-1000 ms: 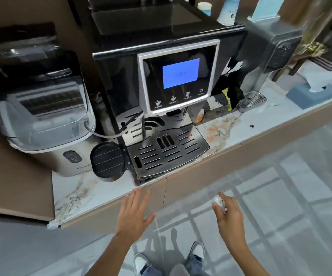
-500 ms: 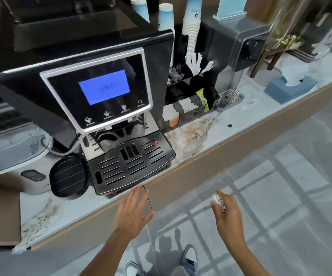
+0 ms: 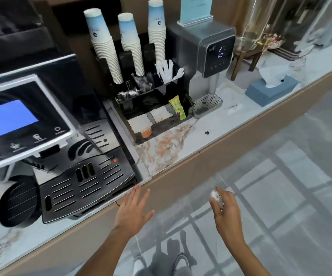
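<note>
My left hand (image 3: 133, 211) hovers flat with straight fingers just below the counter's front edge, in front of the coffee machine's slotted drip tray (image 3: 85, 188). It holds nothing. My right hand (image 3: 225, 211) is out over the floor to the right, its fingers curled round a small white object (image 3: 215, 196) that sticks out at the top. The black coffee machine (image 3: 21, 124) with a lit blue screen stands at the left of the marble counter (image 3: 181, 148).
Three stacks of upside-down paper cups (image 3: 106, 48) rise behind a black organiser (image 3: 153, 108) of stirrers and sachets. A silver water dispenser (image 3: 210, 56) with its drip grate and a blue tissue box (image 3: 270, 88) stand further right. A dark speck (image 3: 207, 132) lies on the counter.
The view has swung to the right, sliding the coffee machine leftwards and bringing the cup stacks and water dispenser into sight. Both hands keep the same pose and hold.
</note>
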Available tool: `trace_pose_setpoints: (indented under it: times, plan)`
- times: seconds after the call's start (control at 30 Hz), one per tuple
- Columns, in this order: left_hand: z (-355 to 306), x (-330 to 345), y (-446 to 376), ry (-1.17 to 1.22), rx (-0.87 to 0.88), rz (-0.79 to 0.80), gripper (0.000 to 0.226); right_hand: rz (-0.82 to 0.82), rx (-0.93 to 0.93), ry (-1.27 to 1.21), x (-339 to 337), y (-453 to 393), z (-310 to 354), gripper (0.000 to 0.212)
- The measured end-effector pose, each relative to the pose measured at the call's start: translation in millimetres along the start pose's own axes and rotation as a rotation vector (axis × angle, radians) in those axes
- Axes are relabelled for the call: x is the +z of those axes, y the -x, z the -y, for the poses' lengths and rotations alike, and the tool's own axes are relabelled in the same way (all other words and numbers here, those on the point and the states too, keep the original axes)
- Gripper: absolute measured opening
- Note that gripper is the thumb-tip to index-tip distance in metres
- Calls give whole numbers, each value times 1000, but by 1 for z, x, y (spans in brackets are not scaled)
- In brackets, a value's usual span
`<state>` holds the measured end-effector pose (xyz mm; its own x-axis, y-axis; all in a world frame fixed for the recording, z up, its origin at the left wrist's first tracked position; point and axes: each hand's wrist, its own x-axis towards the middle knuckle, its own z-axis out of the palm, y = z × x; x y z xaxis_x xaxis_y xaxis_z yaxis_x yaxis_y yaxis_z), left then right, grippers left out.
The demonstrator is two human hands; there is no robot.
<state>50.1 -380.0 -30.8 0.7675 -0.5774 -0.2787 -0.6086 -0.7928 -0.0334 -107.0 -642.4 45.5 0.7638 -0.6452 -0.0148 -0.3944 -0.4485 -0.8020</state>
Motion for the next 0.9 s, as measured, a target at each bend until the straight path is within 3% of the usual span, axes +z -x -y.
trace_pose_setpoints:
  times: [0.43, 0.9]
  plan:
    - [-53, -24, -83, 77, 79, 0, 81, -85, 32, -34, -27, -64, -17, 35]
    - [-139, -57, -215, 78, 351, 7, 74, -207, 98, 16, -60, -193, -26, 33]
